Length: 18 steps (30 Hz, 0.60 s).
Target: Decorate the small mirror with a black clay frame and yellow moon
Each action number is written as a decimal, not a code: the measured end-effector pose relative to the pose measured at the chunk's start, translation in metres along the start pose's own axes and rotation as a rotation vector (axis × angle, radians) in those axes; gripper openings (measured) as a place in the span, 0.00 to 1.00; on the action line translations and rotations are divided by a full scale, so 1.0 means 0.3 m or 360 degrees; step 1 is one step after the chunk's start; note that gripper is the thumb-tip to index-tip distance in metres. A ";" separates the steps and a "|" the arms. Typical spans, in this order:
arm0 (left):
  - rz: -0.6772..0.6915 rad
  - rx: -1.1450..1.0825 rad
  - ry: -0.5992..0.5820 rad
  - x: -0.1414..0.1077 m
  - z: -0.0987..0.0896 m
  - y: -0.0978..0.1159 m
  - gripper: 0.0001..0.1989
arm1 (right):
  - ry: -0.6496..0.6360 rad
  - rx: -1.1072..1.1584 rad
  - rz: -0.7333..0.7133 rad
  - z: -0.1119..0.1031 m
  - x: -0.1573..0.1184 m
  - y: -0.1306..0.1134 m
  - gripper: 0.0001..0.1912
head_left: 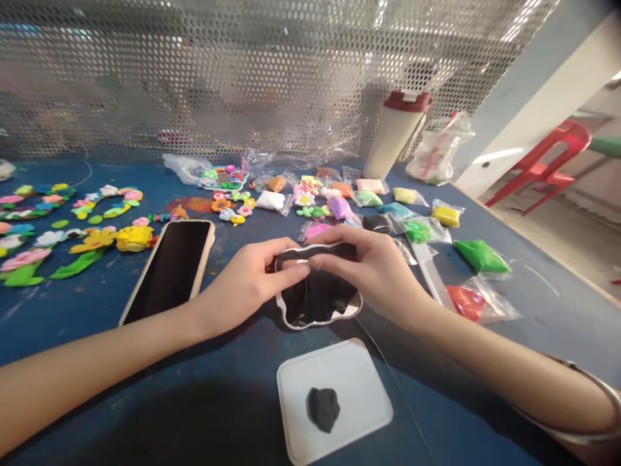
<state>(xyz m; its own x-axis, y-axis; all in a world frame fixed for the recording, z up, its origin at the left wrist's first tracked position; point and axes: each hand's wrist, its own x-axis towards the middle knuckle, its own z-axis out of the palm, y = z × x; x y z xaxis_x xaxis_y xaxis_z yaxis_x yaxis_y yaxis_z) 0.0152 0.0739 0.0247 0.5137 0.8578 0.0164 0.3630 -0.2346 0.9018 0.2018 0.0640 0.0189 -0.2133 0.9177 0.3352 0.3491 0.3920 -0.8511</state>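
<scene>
A small mirror [320, 294] with a wavy white rim is tilted up off the blue table in front of me. My left hand [252, 278] closes on its upper left edge, thumb lying across the dark glass. From the right, my right hand [373, 268] grips the top edge, and its thumb tip almost meets the left one. Whether a bit of clay sits under the thumbs I cannot tell. Nearer to me, a white rectangular lid [356, 369] lies flat with a lump of black clay [323, 409] on it.
Left of my hands lies a phone [172, 268], with colourful clay flowers [97, 239] beyond it. Several clay packets [373, 197] lie behind the mirror. A white comb [429, 272], a green packet [481, 257] and a red packet [466, 302] are at right. A tumbler [395, 139] stands by the mesh panel [233, 77].
</scene>
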 end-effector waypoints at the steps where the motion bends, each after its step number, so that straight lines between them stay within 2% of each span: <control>1: -0.0004 0.0013 -0.0013 -0.002 -0.003 0.000 0.12 | 0.0006 0.0035 0.0010 0.003 -0.002 0.001 0.04; 11: 0.0025 0.0117 -0.0053 -0.020 -0.014 0.001 0.11 | 0.0048 0.0143 0.0115 0.019 -0.028 -0.007 0.03; 18: -0.0054 0.0103 0.0022 -0.023 -0.009 0.029 0.11 | -0.0086 0.0280 0.0181 0.008 -0.031 -0.012 0.08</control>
<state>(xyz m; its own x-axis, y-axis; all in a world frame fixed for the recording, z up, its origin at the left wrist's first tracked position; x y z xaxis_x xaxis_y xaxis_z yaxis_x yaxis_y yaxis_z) 0.0128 0.0672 0.0335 0.4897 0.8719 -0.0075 0.4297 -0.2338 0.8722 0.2004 0.0538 0.0178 -0.2319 0.9487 0.2150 0.2103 0.2647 -0.9411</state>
